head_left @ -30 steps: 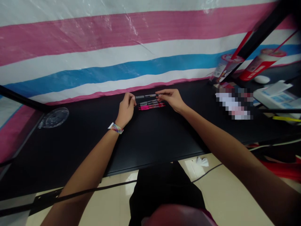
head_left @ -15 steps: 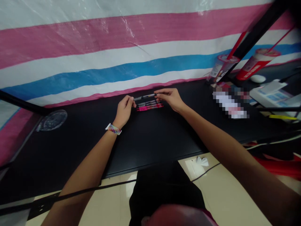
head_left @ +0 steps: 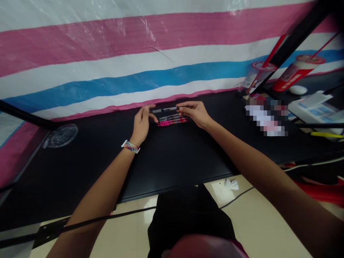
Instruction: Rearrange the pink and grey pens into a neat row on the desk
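Observation:
A dark grey pen (head_left: 164, 109) lies crosswise between my hands, farther back than the others. My right hand (head_left: 196, 113) pinches its right end between thumb and fingers. At the pen's left end, my left hand (head_left: 142, 122) has thumb and index finger spread apart, with a striped band (head_left: 130, 146) on its wrist. Just in front of that pen, several pens (head_left: 172, 117) with dark and grey barrels lie side by side. The nearest of the row is a bright pink pen (head_left: 169, 123). My left thumb tip is close to the left ends of the row.
A clear plastic lid (head_left: 64, 135) lies on the black table (head_left: 172, 161) at the left. Two drink cups with red straws, a nearer cup (head_left: 255, 77) and a red one (head_left: 295, 73), stand back right, near a white mouse (head_left: 298, 90). A striped sheet (head_left: 134, 84) hangs behind.
My left thumb and index finger have come apart and let go of the grey pen's left end. The right hand keeps its pinch. The view has shifted slightly.

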`<move>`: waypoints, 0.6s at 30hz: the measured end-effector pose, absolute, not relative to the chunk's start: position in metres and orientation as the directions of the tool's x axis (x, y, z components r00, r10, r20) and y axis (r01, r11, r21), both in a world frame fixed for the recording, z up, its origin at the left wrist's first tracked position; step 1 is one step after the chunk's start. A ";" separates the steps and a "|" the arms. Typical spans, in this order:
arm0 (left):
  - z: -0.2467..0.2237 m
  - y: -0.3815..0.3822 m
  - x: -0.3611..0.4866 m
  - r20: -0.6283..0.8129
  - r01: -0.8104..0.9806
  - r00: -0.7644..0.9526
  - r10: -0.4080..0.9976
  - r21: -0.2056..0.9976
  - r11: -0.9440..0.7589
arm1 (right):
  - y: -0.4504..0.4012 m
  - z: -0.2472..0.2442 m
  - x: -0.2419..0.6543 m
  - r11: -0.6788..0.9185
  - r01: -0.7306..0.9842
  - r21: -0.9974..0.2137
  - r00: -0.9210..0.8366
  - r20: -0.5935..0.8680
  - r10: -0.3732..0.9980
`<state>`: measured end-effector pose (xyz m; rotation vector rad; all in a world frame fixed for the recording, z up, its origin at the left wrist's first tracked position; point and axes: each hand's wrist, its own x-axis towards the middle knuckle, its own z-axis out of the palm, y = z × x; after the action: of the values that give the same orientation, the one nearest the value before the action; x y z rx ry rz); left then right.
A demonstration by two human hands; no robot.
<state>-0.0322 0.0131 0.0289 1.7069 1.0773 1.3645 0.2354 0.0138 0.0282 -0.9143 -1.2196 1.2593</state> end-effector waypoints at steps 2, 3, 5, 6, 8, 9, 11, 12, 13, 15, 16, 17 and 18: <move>0.031 0.012 -0.031 0.418 0.194 0.102 0.903 0.882 -0.430 | 0.013 0.028 0.234 0.128 -0.183 -0.975 -0.107 0.149 0.983; 0.031 0.011 -0.031 0.430 0.195 0.106 0.897 0.875 -0.443 | 0.013 0.028 0.233 0.124 -0.176 -0.977 -0.105 0.143 0.984; 0.032 0.011 -0.031 0.453 0.195 0.116 0.884 0.862 -0.467 | 0.013 0.027 0.233 0.118 -0.164 -0.979 -0.094 0.134 0.986; 0.031 0.012 -0.031 0.462 0.196 0.117 0.879 0.857 -0.477 | 0.014 0.027 0.233 0.116 -0.160 -0.980 -0.090 0.132 0.987; 0.028 0.014 -0.031 0.467 0.202 0.103 0.878 0.855 -0.478 | 0.014 0.026 0.233 0.120 -0.159 -0.980 -0.089 0.136 0.987; 0.026 0.014 -0.032 0.459 0.207 0.092 0.884 0.859 -0.468 | 0.015 0.025 0.232 0.125 -0.162 -0.979 -0.092 0.141 0.986; 0.023 0.015 -0.032 0.433 0.218 0.081 0.898 0.871 -0.440 | 0.015 0.025 0.232 0.131 -0.169 -0.977 -0.100 0.149 0.984; 0.022 0.016 -0.033 0.425 0.228 0.083 0.901 0.872 -0.432 | 0.015 0.025 0.231 0.132 -0.170 -0.977 -0.101 0.150 0.984; 0.022 0.016 -0.033 0.428 0.242 0.088 0.899 0.867 -0.436 | 0.015 0.025 0.231 0.130 -0.166 -0.977 -0.098 0.148 0.984; 0.023 0.015 -0.033 0.472 0.276 0.095 0.876 0.833 -0.479 | 0.014 0.025 0.231 0.123 -0.155 -0.980 -0.090 0.138 0.986; 0.024 0.014 -0.033 0.500 0.295 0.098 0.860 0.811 -0.505 | 0.015 0.026 0.231 0.122 -0.150 -0.981 -0.084 0.135 0.987; 0.025 0.013 -0.033 0.522 0.313 0.098 0.847 0.792 -0.524 | 0.015 0.026 0.231 0.122 -0.146 -0.982 -0.079 0.135 0.988; 0.025 0.013 -0.033 0.534 0.328 0.095 0.840 0.780 -0.533 | 0.015 0.026 0.231 0.125 -0.143 -0.982 -0.076 0.137 0.988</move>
<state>-0.0329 0.0127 0.0254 1.9100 1.1417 1.4403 0.2312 0.0149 0.0261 -0.9697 -1.2275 1.2350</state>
